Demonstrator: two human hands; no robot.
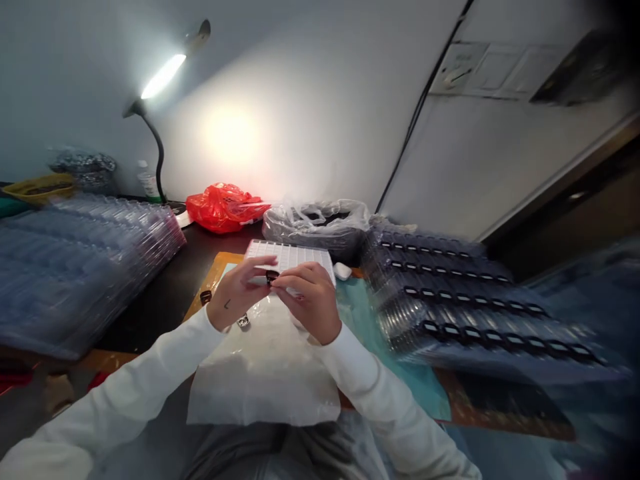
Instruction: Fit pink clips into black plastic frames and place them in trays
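Between my two hands is a small dark ring-like piece point(271, 277), too small to name more exactly. My left hand point(241, 288) holds it between thumb and fingers, with the index finger stretched out above it. The closed fingertips of my right hand point(314, 298) pinch at the piece from the other side. Beside my left wrist lies a similar dark piece point(205, 297). A small silvery metal piece point(243, 321) rests just under my left hand. Behind the hands stands a white compartmented box point(295, 253), partly covered by them. A whitish plastic sheet point(265, 380) spreads below.
Stacked clear plastic trays point(85, 267) fill the left side. More trays point(450, 293) with rows of black pieces stand at right. At the back are a red bag point(223, 208), a clear-bag-lined container point(315, 227), a small white case point(343, 271) and a lit lamp point(163, 77).
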